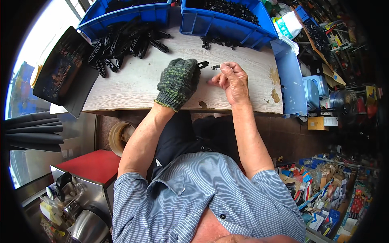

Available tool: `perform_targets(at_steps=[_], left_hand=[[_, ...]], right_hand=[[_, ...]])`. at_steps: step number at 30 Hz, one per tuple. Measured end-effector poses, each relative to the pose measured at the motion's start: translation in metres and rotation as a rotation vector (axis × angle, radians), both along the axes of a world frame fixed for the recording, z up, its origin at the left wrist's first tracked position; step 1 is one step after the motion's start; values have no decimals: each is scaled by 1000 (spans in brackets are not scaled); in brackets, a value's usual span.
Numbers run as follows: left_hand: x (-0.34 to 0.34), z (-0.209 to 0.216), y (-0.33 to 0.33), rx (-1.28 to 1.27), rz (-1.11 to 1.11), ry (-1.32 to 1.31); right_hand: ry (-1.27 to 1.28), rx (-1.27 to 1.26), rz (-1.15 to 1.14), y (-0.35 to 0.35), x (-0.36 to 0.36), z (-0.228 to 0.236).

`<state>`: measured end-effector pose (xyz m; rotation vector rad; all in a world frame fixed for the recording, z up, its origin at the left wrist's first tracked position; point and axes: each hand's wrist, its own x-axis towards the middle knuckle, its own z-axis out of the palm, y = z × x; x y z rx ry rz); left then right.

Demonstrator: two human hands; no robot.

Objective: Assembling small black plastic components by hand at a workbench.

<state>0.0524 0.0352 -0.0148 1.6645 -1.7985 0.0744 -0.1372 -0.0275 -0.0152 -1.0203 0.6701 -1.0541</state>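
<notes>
My left hand [178, 83], in a dark green knitted glove, is closed around a black plastic part. Only one slotted end of this black plastic part [203, 64] sticks out past the glove. To its right, my bare right hand [233, 83] pinches a small black clip-like piece [215, 67] between thumb and fingertip. A narrow gap separates the small piece from the slotted end. Both hands are over the pale wood-grain table [133, 89]. At the table's far left lies a pile of long black plastic parts [129, 42]; small black pieces [221, 42] are scattered at the far middle.
Two blue bins [125, 17] [227, 28] holding black parts stand along the far edge. A dark curved panel [65, 67] leans at the left. Beside the right edge is a light blue tub [289, 77]. A red-topped cabinet [87, 164] stands at the lower left.
</notes>
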Motion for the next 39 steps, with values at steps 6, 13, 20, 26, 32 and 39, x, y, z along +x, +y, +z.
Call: perform_targets(at_steps=[6,13,20,26,32,39], left_hand=[[-23,3,10,151,-184,773],[-33,11,7,307,-334,1180],[-31,15,3,370,-304,1205],[-34,20,-1,409,-209,1373],[-38,21,-1,340,-183,1370],[-32,17,2,311,-161,1435]], right_hand=[[-80,-20,13,2,-2,-1],[30,-31,8,0,-7,-2],[44,-9,11,-1,-7,-2],[79,3,43,-3,-6,-4],[118,-16,4,-2,-4,1],[307,40,76,4,2,28]])
